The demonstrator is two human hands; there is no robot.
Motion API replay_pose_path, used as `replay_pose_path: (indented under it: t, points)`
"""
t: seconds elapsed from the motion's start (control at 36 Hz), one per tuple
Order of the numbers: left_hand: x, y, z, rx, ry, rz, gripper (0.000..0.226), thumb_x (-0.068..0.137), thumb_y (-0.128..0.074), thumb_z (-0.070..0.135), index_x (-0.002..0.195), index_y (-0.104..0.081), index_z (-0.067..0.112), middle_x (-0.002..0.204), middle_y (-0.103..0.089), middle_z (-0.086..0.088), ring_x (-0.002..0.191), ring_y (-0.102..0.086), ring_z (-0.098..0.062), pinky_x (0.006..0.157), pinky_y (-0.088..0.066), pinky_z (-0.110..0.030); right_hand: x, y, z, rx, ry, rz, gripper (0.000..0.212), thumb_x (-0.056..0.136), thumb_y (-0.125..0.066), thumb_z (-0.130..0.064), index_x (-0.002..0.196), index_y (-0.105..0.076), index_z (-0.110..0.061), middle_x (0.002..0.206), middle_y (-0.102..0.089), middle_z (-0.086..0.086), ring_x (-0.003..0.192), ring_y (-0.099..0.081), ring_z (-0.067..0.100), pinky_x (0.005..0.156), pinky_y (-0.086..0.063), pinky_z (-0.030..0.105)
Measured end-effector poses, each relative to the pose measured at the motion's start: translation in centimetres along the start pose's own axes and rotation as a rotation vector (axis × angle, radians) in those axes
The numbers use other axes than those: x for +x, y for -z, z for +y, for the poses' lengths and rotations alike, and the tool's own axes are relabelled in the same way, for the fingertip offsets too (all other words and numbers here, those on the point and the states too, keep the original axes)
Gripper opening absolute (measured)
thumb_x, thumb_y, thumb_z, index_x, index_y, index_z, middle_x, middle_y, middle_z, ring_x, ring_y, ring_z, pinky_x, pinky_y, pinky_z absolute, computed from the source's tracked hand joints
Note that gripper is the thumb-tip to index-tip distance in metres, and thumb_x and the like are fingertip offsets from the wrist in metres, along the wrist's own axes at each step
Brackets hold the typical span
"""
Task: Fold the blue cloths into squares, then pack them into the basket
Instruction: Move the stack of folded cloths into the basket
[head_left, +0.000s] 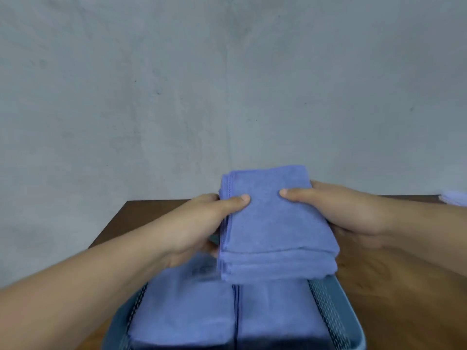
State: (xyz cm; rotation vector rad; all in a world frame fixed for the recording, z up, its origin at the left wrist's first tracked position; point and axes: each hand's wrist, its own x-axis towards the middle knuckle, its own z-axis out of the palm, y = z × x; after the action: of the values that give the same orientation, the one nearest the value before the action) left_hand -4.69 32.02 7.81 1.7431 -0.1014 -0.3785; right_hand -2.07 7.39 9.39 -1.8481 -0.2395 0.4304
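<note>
Above the far end of the basket (pixel 331 309), a stack of folded blue cloths (pixel 275 228) is held in the air between both hands. The left hand (pixel 202 226) grips the stack's left edge, thumb on top and fingers curled beneath; the right hand (pixel 343 210) grips the right edge the same way. Inside the basket, two piles of folded blue cloths (pixel 184 306) lie side by side, touching down the middle. The basket sits on a brown wooden surface (pixel 404 286). At the far right edge, another pale blue cloth (pixel 454 198) shows partly, blurred.
</note>
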Motion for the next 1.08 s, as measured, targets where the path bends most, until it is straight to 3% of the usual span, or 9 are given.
replay_pose_path:
  t: [0.08, 0.44, 0.56, 0.64, 0.75, 0.83, 0.94, 1.03, 1.08]
  points:
    - [-1.0, -1.7, -1.2, 0.049, 0.119, 0.003, 0.032, 0.106, -0.059, 0.044, 0.125, -0.073, 0.024, 0.114, -0.08, 0.001, 0.108, -0.077, -0.026, 0.099, -0.06, -0.052, -1.9, -0.1, 1.3, -0.124, -0.147, -0.039, 0.024, 0.101, -0.066, -0.048, 0.122, -0.071, -0.038, 0.107, -0.081, -0.008, 0.094, -0.079, 0.019, 0.069, -0.064, 0.042]
    - [-1.4, -3.3, -2.5, 0.179, 0.281, -0.112, 0.029, 0.111, -0.053, 0.034, 0.127, -0.069, 0.016, 0.113, -0.08, -0.004, 0.103, -0.078, -0.025, 0.081, -0.064, -0.039, -2.3, 0.1, 2.0, -0.437, -0.226, -0.172, 0.044, 0.098, -0.065, -0.056, 0.131, -0.069, -0.027, 0.112, -0.079, -0.003, 0.092, -0.08, 0.023, 0.071, -0.065, 0.031]
    - [-1.1, -3.4, -3.1, 0.232, 0.264, -0.045, 0.025, 0.108, -0.06, 0.03, 0.12, -0.07, 0.01, 0.101, -0.082, -0.005, 0.085, -0.079, -0.019, 0.071, -0.063, -0.033, -2.2, -0.6, 1.4, -0.847, -0.253, -0.208, 0.067, 0.091, -0.052, -0.081, 0.117, -0.072, -0.022, 0.085, -0.081, 0.002, 0.075, -0.079, 0.017, 0.076, -0.061, 0.024]
    - [-0.7, -3.4, -3.6, 0.224, 0.243, -0.03, 0.031, 0.106, -0.064, 0.032, 0.129, -0.064, 0.012, 0.113, -0.079, -0.007, 0.095, -0.08, -0.023, 0.081, -0.066, -0.041, -2.2, 0.1, 0.7, -1.173, -0.097, -0.076, 0.072, 0.089, -0.049, -0.085, 0.114, -0.07, -0.02, 0.067, -0.076, -0.003, 0.068, -0.074, 0.01, 0.071, -0.056, 0.025]
    - [-0.5, -3.3, -4.3, 0.245, 0.22, -0.012, 0.034, 0.106, -0.063, 0.032, 0.132, -0.062, 0.01, 0.115, -0.077, -0.005, 0.09, -0.08, -0.022, 0.085, -0.066, -0.042, -2.1, 1.3, -0.5, -1.296, 0.299, 0.114, 0.056, 0.087, -0.062, -0.074, 0.131, -0.056, -0.04, 0.108, -0.064, -0.018, 0.094, -0.058, 0.0, 0.087, -0.049, 0.028]
    - [-1.0, -2.8, -4.5, 0.262, 0.189, -0.029, 0.028, 0.107, -0.062, 0.027, 0.13, -0.065, 0.012, 0.102, -0.078, 0.0, 0.083, -0.079, -0.02, 0.089, -0.064, -0.042, -2.5, 0.6, -0.2, -1.197, 0.426, -0.193, 0.051, 0.09, -0.072, -0.061, 0.136, -0.054, -0.049, 0.122, -0.055, -0.022, 0.109, -0.053, -0.003, 0.093, -0.045, 0.022]
    - [-2.6, -1.1, -4.4, 0.56, 0.046, 0.0, 0.042, 0.098, -0.069, 0.042, 0.135, -0.056, 0.026, 0.115, -0.071, 0.003, 0.11, -0.073, -0.022, 0.101, -0.059, -0.046, -2.2, -0.8, 1.2, -1.226, 0.393, -0.48, 0.065, 0.093, -0.072, -0.059, 0.151, -0.045, -0.046, 0.14, -0.044, -0.022, 0.125, -0.041, -0.003, 0.103, -0.035, 0.015]
    - [-4.7, -0.7, -3.9, 1.047, -0.192, 0.115, 0.059, 0.097, -0.055, 0.065, 0.149, -0.033, 0.049, 0.142, -0.044, 0.033, 0.131, -0.047, 0.008, 0.113, -0.041, -0.025, -1.5, -0.9, 1.9, -1.213, 0.353, -0.542, 0.076, 0.093, -0.068, -0.063, 0.159, -0.034, -0.048, 0.153, -0.034, -0.023, 0.132, -0.033, -0.005, 0.103, -0.028, 0.01]
    - [-5.3, -0.9, -4.2, 1.236, -0.236, 0.081, 0.074, 0.095, -0.04, 0.079, 0.159, -0.014, 0.051, 0.16, -0.017, 0.035, 0.152, -0.016, 0.007, 0.123, -0.024, -0.023, -1.2, -0.7, 2.3, -1.242, 0.302, -0.577, 0.083, 0.092, -0.065, -0.069, 0.162, -0.023, -0.053, 0.165, -0.021, -0.019, 0.144, -0.027, 0.004, 0.114, -0.028, 0.023]
